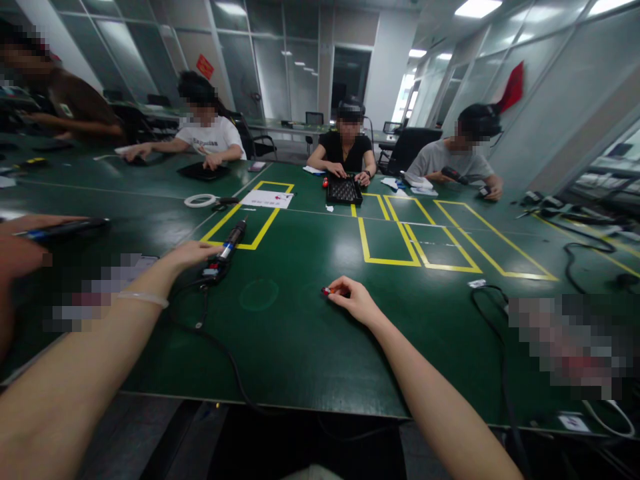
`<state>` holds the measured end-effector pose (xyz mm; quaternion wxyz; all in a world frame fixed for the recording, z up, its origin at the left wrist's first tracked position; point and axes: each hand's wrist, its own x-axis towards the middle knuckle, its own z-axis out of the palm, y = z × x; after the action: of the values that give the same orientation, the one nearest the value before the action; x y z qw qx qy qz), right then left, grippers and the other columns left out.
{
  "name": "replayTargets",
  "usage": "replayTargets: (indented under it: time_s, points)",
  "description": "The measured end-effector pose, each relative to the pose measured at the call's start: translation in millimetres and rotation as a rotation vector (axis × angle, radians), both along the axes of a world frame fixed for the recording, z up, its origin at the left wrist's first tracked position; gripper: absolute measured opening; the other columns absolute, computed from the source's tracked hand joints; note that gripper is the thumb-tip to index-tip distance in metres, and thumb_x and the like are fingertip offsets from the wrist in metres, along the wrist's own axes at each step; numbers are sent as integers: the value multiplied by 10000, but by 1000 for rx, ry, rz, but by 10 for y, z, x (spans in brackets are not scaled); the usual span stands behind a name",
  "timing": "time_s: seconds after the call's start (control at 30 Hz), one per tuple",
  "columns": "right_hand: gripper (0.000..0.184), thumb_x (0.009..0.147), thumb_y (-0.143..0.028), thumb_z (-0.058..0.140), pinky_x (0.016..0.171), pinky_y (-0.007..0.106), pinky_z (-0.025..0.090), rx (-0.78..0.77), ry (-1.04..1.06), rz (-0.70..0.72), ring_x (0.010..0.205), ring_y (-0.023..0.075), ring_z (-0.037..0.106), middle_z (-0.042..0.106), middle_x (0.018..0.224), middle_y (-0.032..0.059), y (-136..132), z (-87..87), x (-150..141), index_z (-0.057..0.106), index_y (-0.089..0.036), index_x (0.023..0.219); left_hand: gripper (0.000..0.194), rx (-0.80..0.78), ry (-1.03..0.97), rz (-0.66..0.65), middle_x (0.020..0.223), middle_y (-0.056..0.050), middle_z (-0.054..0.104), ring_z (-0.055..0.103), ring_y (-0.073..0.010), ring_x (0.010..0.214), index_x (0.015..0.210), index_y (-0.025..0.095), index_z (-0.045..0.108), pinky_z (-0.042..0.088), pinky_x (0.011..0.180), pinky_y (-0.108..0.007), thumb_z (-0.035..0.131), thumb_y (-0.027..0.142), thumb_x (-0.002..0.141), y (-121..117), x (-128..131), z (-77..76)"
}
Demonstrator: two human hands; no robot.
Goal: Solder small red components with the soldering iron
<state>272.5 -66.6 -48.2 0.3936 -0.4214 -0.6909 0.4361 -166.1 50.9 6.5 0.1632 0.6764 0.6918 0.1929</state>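
Observation:
My left hand point(193, 257) reaches over the table with its fingers stretched out, their tips at the side of an electric screwdriver point(229, 245). The screwdriver lies with its bit pointing away from me; its body is dark with a blue and silver band and red near the cord end. Whether the fingertips touch it, I cannot tell. My right hand point(354, 299) is low over the green tabletop, thumb and fingers pinched on a small red piece point(327, 291). Part of that piece is hidden by the fingers, and its kind is not clear.
Yellow tape frames point(393, 261) mark the green table point(310, 360). A printed sheet point(267, 199) and a white cable coil point(200, 200) lie beyond the screwdriver. Black cords point(235, 367) cross both sides. Several people sit opposite, one at a black tray point(344, 190); another person's hand point(25, 233) is at left.

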Motion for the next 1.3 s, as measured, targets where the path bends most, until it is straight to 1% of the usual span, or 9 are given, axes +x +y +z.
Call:
replayTargets:
  time_s: [0.1, 0.2, 0.37, 0.57, 0.63, 0.73, 0.87, 1.0, 1.3]
  points:
    - [208, 750, -298, 645, 643, 252, 427, -2, -10, -4, 651, 121, 537, 595, 717, -8, 9, -12, 1, 619, -163, 906, 440, -210, -22, 155, 609, 7, 621, 524, -118, 584, 974, 36, 657, 388, 558, -202, 617, 443, 811, -33, 177, -17]
    - [211, 751, -296, 642, 659, 256, 436, 2, -12, 4, 666, 124, 548, 608, 736, -4, 18, -34, -1, 619, -165, 914, 429, -215, 18, 166, 605, 14, 630, 535, -124, 590, 998, 60, 669, 385, 563, -204, 637, 436, 793, -83, 361, 34]
    - [179, 755, -265, 628, 675, 262, 441, 34, -25, 8, 684, 126, 555, 615, 766, 4, 11, -45, -16, 617, -167, 904, 422, -205, 66, 64, 693, -27, 672, 558, -152, 635, 919, 88, 704, 393, 588, -235, 648, 474, 758, -194, 605, 70]
    - [194, 750, -222, 613, 696, 273, 444, 65, -29, 22, 681, 124, 551, 602, 762, -3, 7, -44, -21, 586, -169, 935, 505, -153, 17, -35, 942, -83, 708, 639, -227, 783, 1041, 168, 692, 453, 663, -285, 572, 567, 756, -371, 1199, -143]
    - [196, 753, -207, 603, 704, 274, 446, 87, -33, 32, 693, 126, 553, 599, 778, -1, 5, -45, -17, 574, -173, 944, 603, -90, 1, -64, 1003, -92, 696, 646, -256, 848, 1197, 191, 619, 458, 683, -296, 549, 591, 752, -457, 1473, -211]
    - [161, 749, -176, 587, 714, 274, 448, 136, -61, 49, 720, 132, 556, 592, 800, 5, -7, -34, -11, 565, -177, 908, 718, -14, -6, -124, 1002, -72, 692, 655, -255, 833, 1410, 251, 394, 452, 685, -297, 521, 567, 778, -602, 1865, -261]
    - [149, 736, -146, 568, 715, 268, 441, 191, -116, 72, 739, 135, 542, 580, 811, 6, -30, 6, 0, 547, -182, 879, 664, 14, -1, -264, 1099, -77, 669, 645, -289, 925, 1439, 319, 330, 449, 724, -320, 491, 502, 822, -767, 2229, -259]
    - [150, 722, -133, 562, 703, 257, 434, 217, -149, 92, 728, 128, 526, 567, 805, 0, -43, 28, 11, 535, -178, 862, 584, -19, 105, -298, 1221, -74, 609, 606, -309, 1036, 1440, 360, 309, 453, 788, -363, 383, 491, 876, -863, 2379, -255]
    - [129, 749, -159, 613, 702, 256, 423, 251, -241, 54, 739, 136, 533, 587, 796, -1, -29, -45, -68, 572, -183, 869, 548, -25, 251, -267, 1197, -69, 596, 611, -291, 1011, 1455, 394, 221, 469, 794, -392, 241, 508, 919, -909, 2421, -283]
